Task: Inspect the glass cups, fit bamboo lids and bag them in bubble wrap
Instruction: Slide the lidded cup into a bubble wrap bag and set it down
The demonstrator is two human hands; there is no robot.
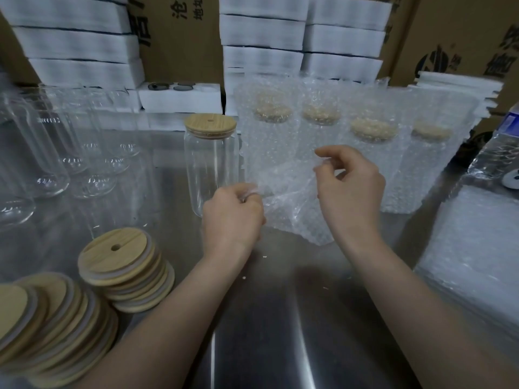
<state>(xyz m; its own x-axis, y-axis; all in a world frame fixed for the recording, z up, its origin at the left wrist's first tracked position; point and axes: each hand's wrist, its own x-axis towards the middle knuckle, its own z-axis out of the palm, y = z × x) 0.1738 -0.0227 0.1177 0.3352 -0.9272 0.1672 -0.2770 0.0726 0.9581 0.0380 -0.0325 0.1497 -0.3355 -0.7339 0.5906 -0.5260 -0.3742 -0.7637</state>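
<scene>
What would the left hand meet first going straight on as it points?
Likely the bubble bag the left hand pinches, then the wrapped cups; the lidded cup sits just left. Depth unclear.

Perhaps "地址" on cardboard box [182,51]

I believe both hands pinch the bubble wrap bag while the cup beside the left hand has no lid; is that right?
Not quite: the head view shows that cup beside the left hand wearing a bamboo lid; the right hand also pinches the bubble wrap bag.
</scene>
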